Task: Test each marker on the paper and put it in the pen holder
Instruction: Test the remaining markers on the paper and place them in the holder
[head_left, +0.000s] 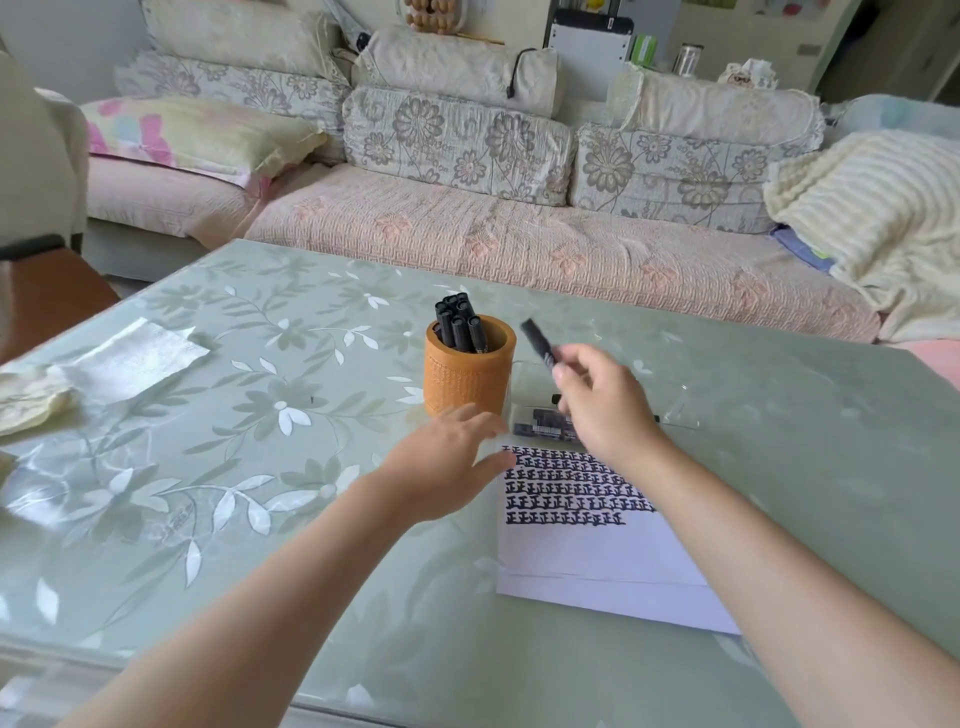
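Markers (460, 325) fill the pen holder (467, 384); right hand (605, 410) pinches 1 marker (540, 344), left hand (447, 467) fingers straight; spare markers (545, 425) wait by the paper (597, 561)

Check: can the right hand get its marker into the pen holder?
Probably yes. The right hand holds the marker just right of the pen holder, whose open top has room beside the markers inside. The left hand sits lower, before it.

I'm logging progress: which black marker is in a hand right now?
The marker pinched by the right hand, tilted in the air right of the orange pen holder. The others stand in the holder or lie on the table.
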